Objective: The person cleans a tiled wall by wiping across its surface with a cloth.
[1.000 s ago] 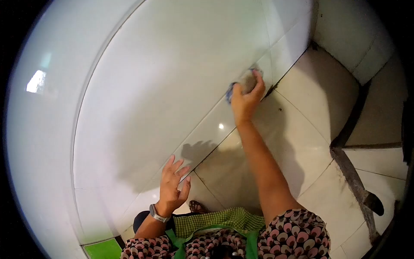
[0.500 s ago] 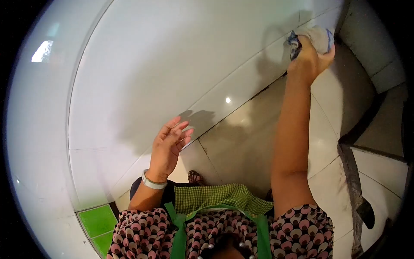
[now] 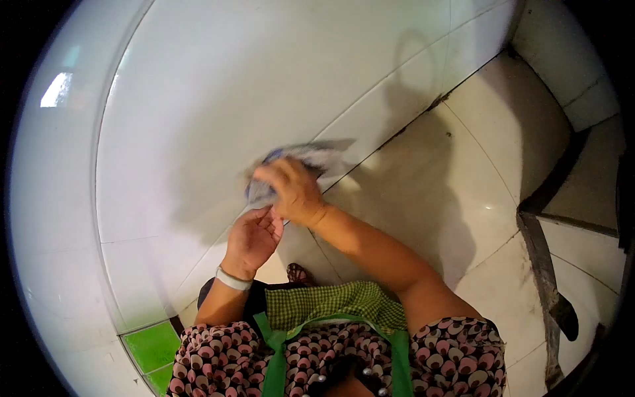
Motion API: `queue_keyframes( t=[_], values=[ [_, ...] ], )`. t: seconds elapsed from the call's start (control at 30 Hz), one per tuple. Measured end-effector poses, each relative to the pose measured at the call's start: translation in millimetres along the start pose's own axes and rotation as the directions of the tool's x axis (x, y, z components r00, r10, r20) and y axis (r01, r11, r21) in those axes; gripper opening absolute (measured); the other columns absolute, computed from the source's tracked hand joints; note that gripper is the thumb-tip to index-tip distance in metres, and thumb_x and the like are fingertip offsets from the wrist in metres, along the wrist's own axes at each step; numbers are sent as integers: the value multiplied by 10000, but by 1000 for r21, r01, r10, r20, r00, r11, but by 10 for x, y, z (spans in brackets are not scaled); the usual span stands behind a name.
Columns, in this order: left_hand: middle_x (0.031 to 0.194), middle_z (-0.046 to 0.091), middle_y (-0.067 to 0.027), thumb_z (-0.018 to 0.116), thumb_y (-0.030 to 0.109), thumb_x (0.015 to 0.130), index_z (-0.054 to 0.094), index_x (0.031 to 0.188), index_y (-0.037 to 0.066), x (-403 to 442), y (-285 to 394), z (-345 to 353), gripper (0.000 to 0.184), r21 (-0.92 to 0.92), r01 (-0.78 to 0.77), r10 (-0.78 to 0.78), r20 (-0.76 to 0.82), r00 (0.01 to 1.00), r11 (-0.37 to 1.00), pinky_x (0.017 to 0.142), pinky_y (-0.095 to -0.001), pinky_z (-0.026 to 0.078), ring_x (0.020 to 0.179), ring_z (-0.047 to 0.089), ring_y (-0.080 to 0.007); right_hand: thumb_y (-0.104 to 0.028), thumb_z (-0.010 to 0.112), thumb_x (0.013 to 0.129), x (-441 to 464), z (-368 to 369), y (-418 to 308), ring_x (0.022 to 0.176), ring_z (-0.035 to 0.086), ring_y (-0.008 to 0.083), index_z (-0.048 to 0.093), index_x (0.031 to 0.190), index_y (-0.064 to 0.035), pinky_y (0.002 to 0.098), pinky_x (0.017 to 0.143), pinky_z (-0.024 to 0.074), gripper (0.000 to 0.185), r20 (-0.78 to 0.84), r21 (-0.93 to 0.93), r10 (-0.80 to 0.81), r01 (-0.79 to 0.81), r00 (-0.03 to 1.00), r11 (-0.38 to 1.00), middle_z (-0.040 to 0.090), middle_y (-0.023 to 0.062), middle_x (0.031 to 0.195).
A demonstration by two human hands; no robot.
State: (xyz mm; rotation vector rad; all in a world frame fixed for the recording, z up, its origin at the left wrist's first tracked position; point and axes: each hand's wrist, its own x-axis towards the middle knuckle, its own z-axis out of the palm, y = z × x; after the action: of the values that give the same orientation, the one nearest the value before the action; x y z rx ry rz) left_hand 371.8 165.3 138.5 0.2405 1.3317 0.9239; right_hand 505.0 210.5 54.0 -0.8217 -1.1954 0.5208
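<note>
A white and blue cloth (image 3: 260, 193), smeared by motion, is bunched in my right hand (image 3: 294, 195) in front of the white tiled wall. The fingers of that hand bend over the cloth, and a loose part trails to the right. Just below it, my left hand (image 3: 253, 239) is turned palm up with loosely bent fingers and nothing visible in it. Its fingertips meet or nearly meet the right hand and the cloth's lower edge; I cannot tell whether they touch. A white band (image 3: 233, 278) circles my left wrist.
White wall tiles (image 3: 218, 86) meet the beige floor tiles (image 3: 390, 192) along a dark, dirty joint. At right a raised tiled ledge (image 3: 582, 192) has a dark broken edge. Green tiles (image 3: 152, 347) lie at lower left. A sandalled foot (image 3: 299, 273) shows beyond the checked apron (image 3: 337, 303).
My right hand has swung with the cloth from the far upper right down and left, close to my left hand. My left hand has dropped slightly and turned palm up.
</note>
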Motion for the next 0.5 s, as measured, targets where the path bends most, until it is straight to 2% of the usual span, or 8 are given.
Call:
queue_keyframes(
  t=[0.07, 0.17, 0.2, 0.27, 0.3, 0.33, 0.37, 0.5],
  values=[
    [974, 601, -132, 459, 87, 894, 518, 1039, -53, 86, -64, -105, 210, -41, 27, -25, 53, 998, 999, 803, -308, 512, 888, 603, -245, 5, 587, 660, -153, 133, 33, 995, 528, 348, 540, 1110, -131, 414, 867, 436, 473, 247, 7, -84, 85, 965, 996, 548, 130, 1029],
    [991, 602, -135, 458, 81, 893, 514, 1054, -51, 13, -182, 32, 217, -30, 51, -51, -4, 999, 998, 807, -316, 510, 888, 607, -249, -17, 599, 678, -116, -73, 60, 1005, 530, 349, 548, 1125, -137, 420, 870, 444, 466, 226, 71, -65, 50, 972, 996, 559, 125, 1035],
    [1024, 600, -135, 458, 79, 892, 501, 1092, -42, -34, -190, 142, 238, -6, 50, -50, -9, 999, 999, 807, -312, 509, 905, 607, -245, 15, 648, 560, -18, -179, 155, 956, 549, 333, 567, 1097, -97, 409, 860, 448, 555, 77, 8, -124, 124, 989, 992, 575, 102, 1049],
    [1035, 600, -132, 459, 78, 891, 491, 1114, -36, -106, -207, 224, 253, 8, 52, -52, -8, 999, 999, 807, -309, 510, 906, 609, -241, 44, 637, 582, 279, -588, 238, 1013, 551, 305, 547, 1097, -36, 395, 894, 431, 529, -177, -31, -134, 130, 975, 991, 577, 109, 1072],
    [1045, 600, -130, 459, 76, 890, 481, 1136, -29, -146, -219, 241, 269, 12, 57, -57, -17, 998, 998, 807, -306, 510, 907, 611, -237, 48, 650, 609, 387, -787, 276, 1037, 549, 260, 525, 1135, -32, 374, 917, 426, 546, -280, 7, 11, -10, 960, 1000, 569, 99, 1098],
    [1083, 577, -130, 464, 85, 880, 470, 1156, -6, -140, -220, 195, 291, 17, 65, -65, 18, 998, 998, 835, -319, 487, 961, 577, -258, 23, 687, 644, 600, -1089, 213, 1049, 538, 223, 498, 1176, -24, 352, 910, 441, 567, -385, -174, -107, 42, 917, 984, 556, 102, 1128],
    [1083, 577, -130, 464, 85, 880, 470, 1156, -6, -173, -231, 214, 291, 26, 61, -62, 28, 998, 998, 835, -319, 487, 961, 577, -258, -2, 720, 661, 733, -1289, 418, 1014, 552, 207, 487, 1193, -21, 339, 869, 464, 582, -492, -230, -64, -59, 868, 972, 554, 99, 1137],
    [1054, 605, -119, 464, 83, 893, 402, 1230, -15, -276, -294, 295, 356, 29, 115, -116, 48, 992, 993, 787, -302, 518, 895, 620, -234, -122, 694, 646, 1416, -1996, -43, 958, 524, 305, 472, 1212, -42, 397, 841, 434, 614, -709, -139, -24, -105, 704, 985, 510, 157, 1050]
  ],
)
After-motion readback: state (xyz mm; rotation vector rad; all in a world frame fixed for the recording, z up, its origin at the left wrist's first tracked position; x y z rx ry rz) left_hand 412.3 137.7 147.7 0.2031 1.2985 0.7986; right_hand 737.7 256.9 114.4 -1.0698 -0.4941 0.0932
